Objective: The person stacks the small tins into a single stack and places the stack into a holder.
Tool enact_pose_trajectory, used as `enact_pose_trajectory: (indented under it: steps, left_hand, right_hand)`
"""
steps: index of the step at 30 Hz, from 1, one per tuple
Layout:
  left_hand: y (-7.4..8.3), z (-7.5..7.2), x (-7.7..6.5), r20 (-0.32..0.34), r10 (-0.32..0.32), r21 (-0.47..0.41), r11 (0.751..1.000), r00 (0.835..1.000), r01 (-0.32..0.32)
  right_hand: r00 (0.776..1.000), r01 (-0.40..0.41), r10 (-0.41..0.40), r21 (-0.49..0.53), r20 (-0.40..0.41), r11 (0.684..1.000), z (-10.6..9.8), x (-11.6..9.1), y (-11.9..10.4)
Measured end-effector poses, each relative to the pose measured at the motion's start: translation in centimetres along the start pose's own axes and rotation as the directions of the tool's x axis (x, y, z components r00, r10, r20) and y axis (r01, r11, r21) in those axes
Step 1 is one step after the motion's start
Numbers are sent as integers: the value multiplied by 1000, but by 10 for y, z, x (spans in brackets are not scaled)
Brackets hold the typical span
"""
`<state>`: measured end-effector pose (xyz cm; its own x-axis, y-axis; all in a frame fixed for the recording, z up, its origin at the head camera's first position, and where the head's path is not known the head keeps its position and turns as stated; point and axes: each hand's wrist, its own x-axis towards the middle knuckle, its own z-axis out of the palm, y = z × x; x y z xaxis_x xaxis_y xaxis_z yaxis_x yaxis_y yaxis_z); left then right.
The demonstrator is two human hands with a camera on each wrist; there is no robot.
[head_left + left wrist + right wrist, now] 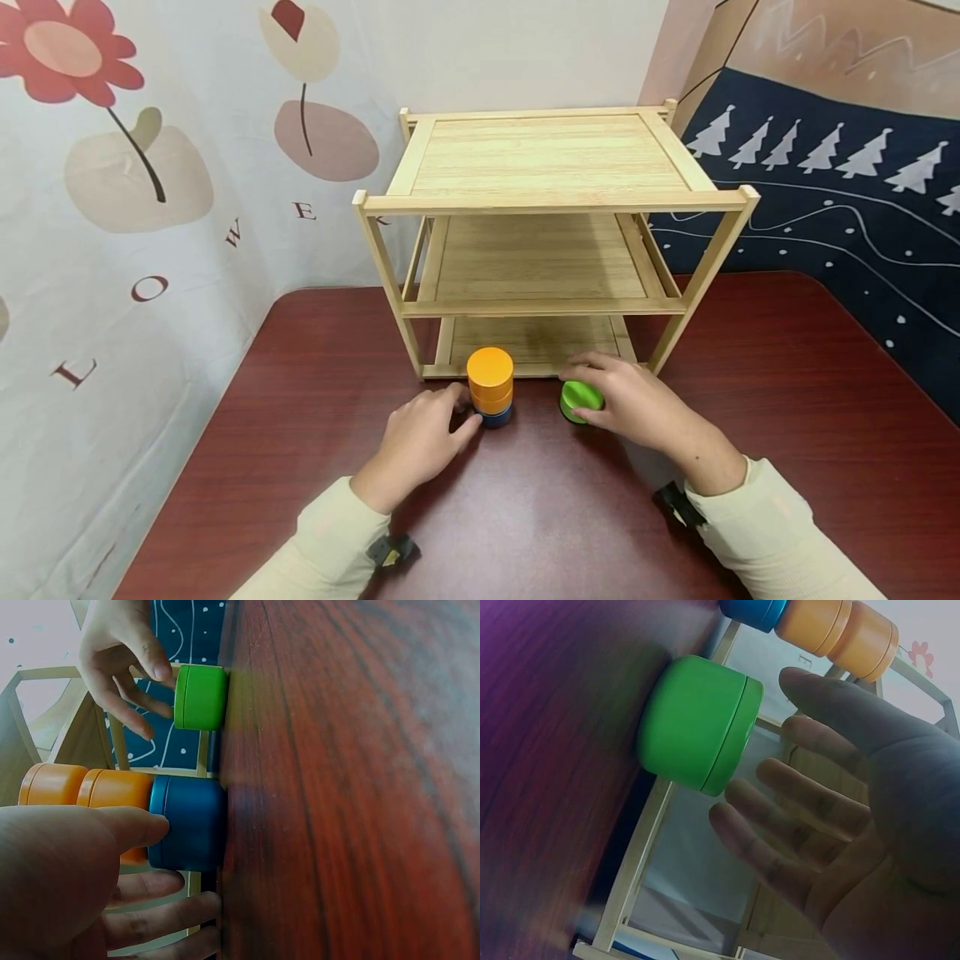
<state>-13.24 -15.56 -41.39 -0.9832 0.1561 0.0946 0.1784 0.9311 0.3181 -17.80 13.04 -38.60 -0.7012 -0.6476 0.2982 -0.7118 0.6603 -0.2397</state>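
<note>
Two orange round jars (pixel 491 372) are stacked on a dark blue jar (pixel 195 825), which stands on the table in front of the shelf. At the stack's left side is my left hand (pixel 416 442), its thumb tip at the blue jar's upper edge and its fingers extended beside it. To the right a single green jar (pixel 694 724) with a lid sits on the table. My right hand (pixel 633 400) hovers over the green jar, thumb and fingers spread around its top. In the right wrist view a gap shows between those fingers and the lid.
A three-tier wooden shelf (pixel 540 202) stands right behind the jars, its bottom rail close to them. The dark red table (pixel 300 400) extends to both sides. Printed cloths (pixel 225 150) hang behind and at the left and right.
</note>
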Motion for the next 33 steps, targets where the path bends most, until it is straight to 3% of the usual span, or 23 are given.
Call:
enact_pose_trajectory:
  steps: [33]
  left_hand:
    - [0,0,1,5,-12,-4,1000,1000,12]
  right_hand:
    - [998,39,-38,-22,42,999,5,1,1]
